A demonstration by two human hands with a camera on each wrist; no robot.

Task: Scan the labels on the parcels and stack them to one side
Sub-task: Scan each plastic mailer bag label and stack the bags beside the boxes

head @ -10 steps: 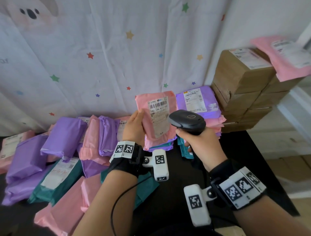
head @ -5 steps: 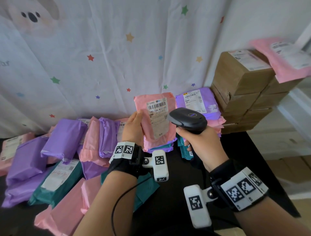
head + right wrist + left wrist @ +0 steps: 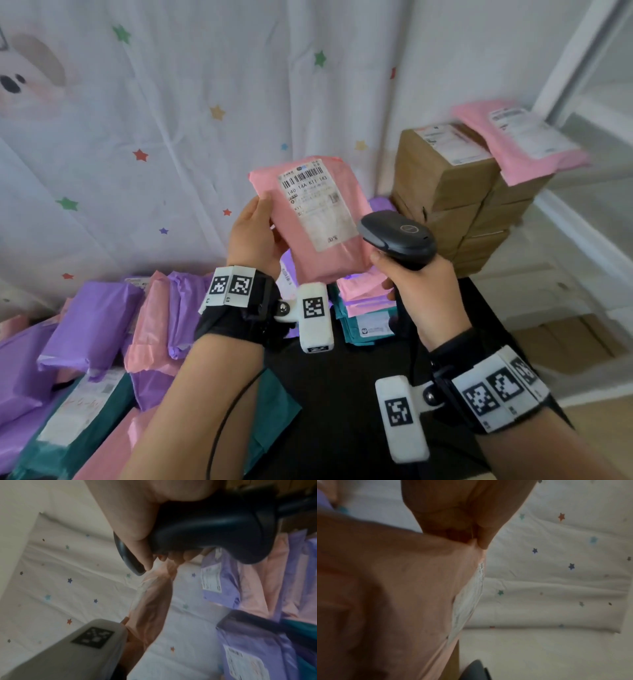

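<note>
My left hand [image 3: 255, 236] grips a pink parcel [image 3: 310, 253] by its left edge and holds it upright above the table, its white barcode label [image 3: 313, 204] facing me. In the left wrist view the pink parcel [image 3: 393, 595] fills the left side, with my thumb [image 3: 486, 534] on its edge. My right hand [image 3: 421, 291] grips a black handheld scanner [image 3: 399, 238] just right of the parcel, its head beside the label's lower right. The right wrist view shows the scanner [image 3: 214, 527] in my fingers and the pink parcel [image 3: 154, 601] edge-on.
Many purple, pink and teal parcels [image 3: 92, 335] lie at the left of the black table [image 3: 342, 404]. A flat stack of parcels [image 3: 366, 301] sits behind my hands. Brown boxes [image 3: 445, 192] are stacked at the right, topped by a pink parcel [image 3: 520, 140]. A star-print cloth [image 3: 171, 137] hangs behind.
My left hand has raised the pink parcel and tilted it a little; the scanner has stayed close at its right. The head view has shifted.
</note>
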